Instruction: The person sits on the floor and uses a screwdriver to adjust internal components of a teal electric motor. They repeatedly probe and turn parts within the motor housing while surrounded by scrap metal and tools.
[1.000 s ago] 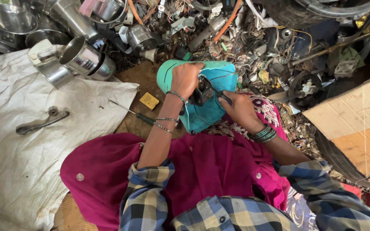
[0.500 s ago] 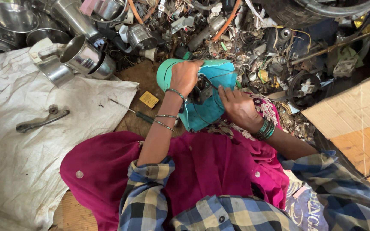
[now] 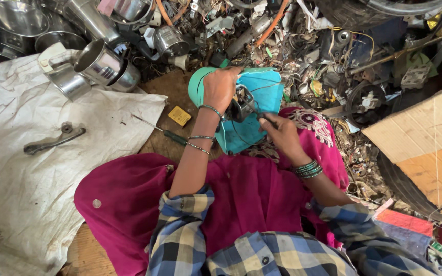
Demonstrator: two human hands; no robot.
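A wide white sack cloth point(image 3: 37, 204) spreads over the ground on your left, and a heap of scrap wire and metal parts point(image 3: 333, 46) fills the top of the view, with flattened cardboard point(image 3: 425, 138) lying at your right. Your lap is covered in magenta fabric point(image 3: 251, 194), and on it, tilted up against your knees, rests the turquoise plastic housing point(image 3: 262, 97) you are working on. Steel cups and tins point(image 3: 98, 61) lie tipped together just above the cloth. Your left hand point(image 3: 220, 88) is closed over the housing's upper edge, fingers curled around it and gripping it steady. Your right hand point(image 3: 280, 134) sits lower against the housing, fingertips drawn together on a small dark part point(image 3: 241, 105) at its middle; what exactly they pinch is too small to tell. A grey metal handle point(image 3: 52, 143) lies on the cloth, well apart from you. A thin screwdriver point(image 3: 162, 132) rests on the brown board beside a small yellow block point(image 3: 179, 115).
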